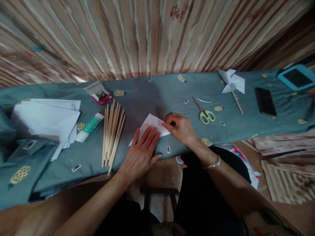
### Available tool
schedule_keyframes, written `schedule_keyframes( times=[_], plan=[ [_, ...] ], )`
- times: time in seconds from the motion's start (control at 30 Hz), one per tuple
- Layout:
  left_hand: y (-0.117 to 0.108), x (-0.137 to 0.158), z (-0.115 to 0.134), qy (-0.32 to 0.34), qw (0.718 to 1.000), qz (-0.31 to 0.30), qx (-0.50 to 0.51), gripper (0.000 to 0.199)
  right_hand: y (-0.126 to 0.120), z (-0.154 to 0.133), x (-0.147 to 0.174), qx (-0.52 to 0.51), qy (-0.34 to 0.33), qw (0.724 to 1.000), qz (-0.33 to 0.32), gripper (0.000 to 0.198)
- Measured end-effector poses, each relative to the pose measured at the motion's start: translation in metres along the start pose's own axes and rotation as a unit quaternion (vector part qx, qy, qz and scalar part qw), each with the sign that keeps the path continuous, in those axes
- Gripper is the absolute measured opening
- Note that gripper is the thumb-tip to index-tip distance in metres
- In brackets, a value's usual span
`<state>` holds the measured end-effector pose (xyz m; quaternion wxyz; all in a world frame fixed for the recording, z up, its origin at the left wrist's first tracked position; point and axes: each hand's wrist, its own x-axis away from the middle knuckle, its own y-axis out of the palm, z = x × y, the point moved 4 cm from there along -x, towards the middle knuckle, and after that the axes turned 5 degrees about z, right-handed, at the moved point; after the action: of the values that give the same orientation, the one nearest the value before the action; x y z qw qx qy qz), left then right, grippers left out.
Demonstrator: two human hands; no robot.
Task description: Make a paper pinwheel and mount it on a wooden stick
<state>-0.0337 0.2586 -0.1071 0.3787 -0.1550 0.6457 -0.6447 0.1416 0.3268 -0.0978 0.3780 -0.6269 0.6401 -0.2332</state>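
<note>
A white sheet of paper (150,120), folded to a triangle, lies on the cloth-covered table in front of me. My left hand (144,147) rests flat on its lower left part, fingers stretched out and a little apart. At the paper's right corner, my right hand (179,127) is closed, thumb and forefinger pinching the edge. A bundle of wooden sticks (113,131) lies left of my left hand. Green-handled scissors (205,113) lie to the right of my right hand. Farther right is a white paper pinwheel (231,82) on a stick.
A glue tube (90,127) lies left of the sticks, beside stacked white paper (49,118). Behind the sticks stands an open red box (102,96) of small metal pieces. A phone (265,101) and a blue-framed tablet (297,77) are at the right. A curtain (147,39) hangs behind the table.
</note>
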Motion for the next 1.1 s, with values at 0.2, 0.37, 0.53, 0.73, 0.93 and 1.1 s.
schedule_keyframes(
  times=[0.2,0.37,0.53,0.73,0.93,1.1],
  plan=[
    [0.0005,-0.0002,-0.0005,-0.001,1.000,-0.004,0.004,0.065,-0.0008,-0.0015,-0.0008,0.010,0.004,1.000,-0.005,0.020],
    [0.0001,-0.0008,-0.0003,-0.006,1.000,-0.015,0.008,0.066,-0.0006,-0.0020,-0.0011,0.012,0.000,1.000,-0.007,0.022],
    [0.0014,-0.0001,-0.0007,-0.001,1.000,-0.007,0.007,0.067,-0.0002,-0.0012,-0.0008,0.009,0.003,1.000,0.000,0.021],
    [0.0034,0.0000,-0.0010,0.002,1.000,-0.004,0.000,0.067,0.0006,-0.0014,-0.0009,0.016,0.004,1.000,-0.004,0.020],
    [0.0040,0.0008,-0.0013,0.003,1.000,-0.011,-0.002,0.068,0.0013,-0.0011,-0.0002,0.026,-0.001,1.000,0.006,0.020],
    [0.0050,0.0004,-0.0017,0.004,1.000,-0.015,0.005,0.068,0.0020,-0.0011,0.0008,0.033,-0.010,0.999,0.006,0.019]
  ],
)
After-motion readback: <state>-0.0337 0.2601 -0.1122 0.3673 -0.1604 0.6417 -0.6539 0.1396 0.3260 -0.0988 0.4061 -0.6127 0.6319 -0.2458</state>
